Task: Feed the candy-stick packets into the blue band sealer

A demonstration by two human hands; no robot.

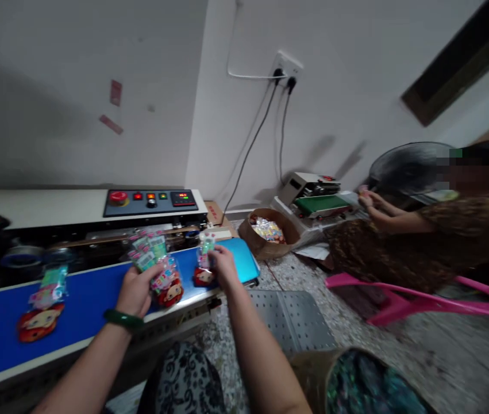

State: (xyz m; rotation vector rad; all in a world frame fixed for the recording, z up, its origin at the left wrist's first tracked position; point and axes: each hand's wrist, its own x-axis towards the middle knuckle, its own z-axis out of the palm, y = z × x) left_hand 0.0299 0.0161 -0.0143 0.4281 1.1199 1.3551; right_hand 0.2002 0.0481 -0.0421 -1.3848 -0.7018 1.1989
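Note:
Several clear plastic packets (167, 282), each with a red-haired doll-face item at the bottom, are fanned out in my left hand (136, 287); its thumb presses on top of them. A green bangle (123, 319) circles that wrist. My right hand (222, 265) pinches the edge of one similar packet (204, 261) over the right end of the blue conveyor belt (93, 296). Farther left, another packet (43, 305) lies flat on the belt by itself. Behind the belt runs a sealing machine with a control panel (151, 201).
A carton of packets (268, 230) stands on the floor past the belt's end. On the right, a person (416, 230) sits near a smaller green-belt machine (322, 204). A pink plastic chair (420, 299), a perforated grey stool (291, 319) and an open container (369, 382) are close by.

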